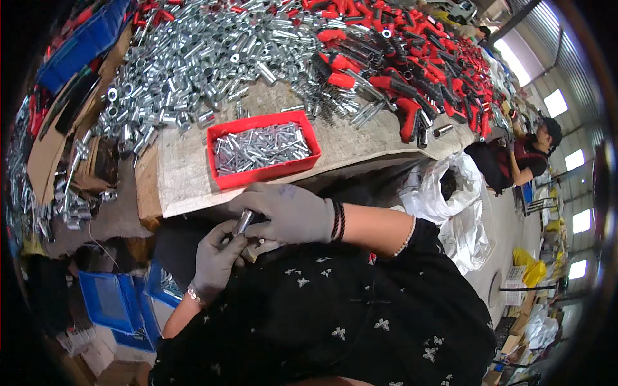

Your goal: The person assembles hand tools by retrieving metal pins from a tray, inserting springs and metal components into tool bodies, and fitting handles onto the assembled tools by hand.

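My left hand [217,257], in a grey glove, pinches the lower end of a short shiny metal sleeve [244,221] between thumb and fingers. From the right, my right hand [293,212], gloved too, closes its fingers on the same sleeve, which is tilted. Its palm hides part of the grip. Just under the right fingers a small pale piece [262,244] shows, too small to name. Both hands are in front of my body, below the table's near edge. Beyond them on the table stands a red bin [273,172] filled with small metal pins [261,147].
A large heap of metal sleeves [212,64] covers the table's far left. Red and black tool handles [418,71] are piled at the far right. White sacks [444,199] stand right of the table, blue crates [112,302] at lower left. Another person [512,157] works at far right.
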Action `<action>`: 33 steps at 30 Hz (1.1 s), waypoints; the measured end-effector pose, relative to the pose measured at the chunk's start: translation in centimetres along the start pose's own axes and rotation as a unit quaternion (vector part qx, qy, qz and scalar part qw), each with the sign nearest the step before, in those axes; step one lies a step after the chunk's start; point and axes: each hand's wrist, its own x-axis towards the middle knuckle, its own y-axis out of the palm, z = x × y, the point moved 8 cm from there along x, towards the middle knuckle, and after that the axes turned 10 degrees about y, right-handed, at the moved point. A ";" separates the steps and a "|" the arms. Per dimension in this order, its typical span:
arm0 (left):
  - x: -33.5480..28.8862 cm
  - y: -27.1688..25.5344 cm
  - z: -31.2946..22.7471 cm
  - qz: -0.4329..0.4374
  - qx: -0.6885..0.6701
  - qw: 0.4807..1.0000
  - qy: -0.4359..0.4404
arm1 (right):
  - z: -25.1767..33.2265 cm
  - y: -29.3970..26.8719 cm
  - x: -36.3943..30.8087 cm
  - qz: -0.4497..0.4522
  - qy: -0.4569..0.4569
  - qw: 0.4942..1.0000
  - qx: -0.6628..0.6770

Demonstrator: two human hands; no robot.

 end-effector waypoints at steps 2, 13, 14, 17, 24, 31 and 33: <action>0.3 -0.1 0.0 0.002 -0.001 1.000 0.014 | -0.5 -3.1 0.5 -0.040 0.028 0.999 0.019; 0.0 -1.2 -1.1 0.008 -0.150 0.988 0.020 | -9.9 -18.3 2.9 -0.290 0.136 0.942 0.100; 0.2 -0.9 -2.1 0.021 -0.142 0.989 0.040 | -7.7 -18.5 4.9 -0.247 0.106 0.962 0.055; 0.1 -1.7 -3.8 0.031 -0.151 0.985 0.083 | -7.9 -18.8 12.3 -0.151 0.062 0.987 0.004; 4.3 -7.8 -5.8 -0.044 -0.350 0.924 0.147 | -13.6 -25.1 25.1 -0.212 0.123 0.926 -0.286; 9.4 -9.9 -3.8 -0.036 -0.463 0.881 0.088 | -17.7 -28.4 39.6 -0.203 0.139 0.943 -0.227; 10.1 -10.5 -4.0 -0.076 -0.488 0.868 0.052 | -19.9 -28.3 43.8 -0.185 0.127 0.952 -0.209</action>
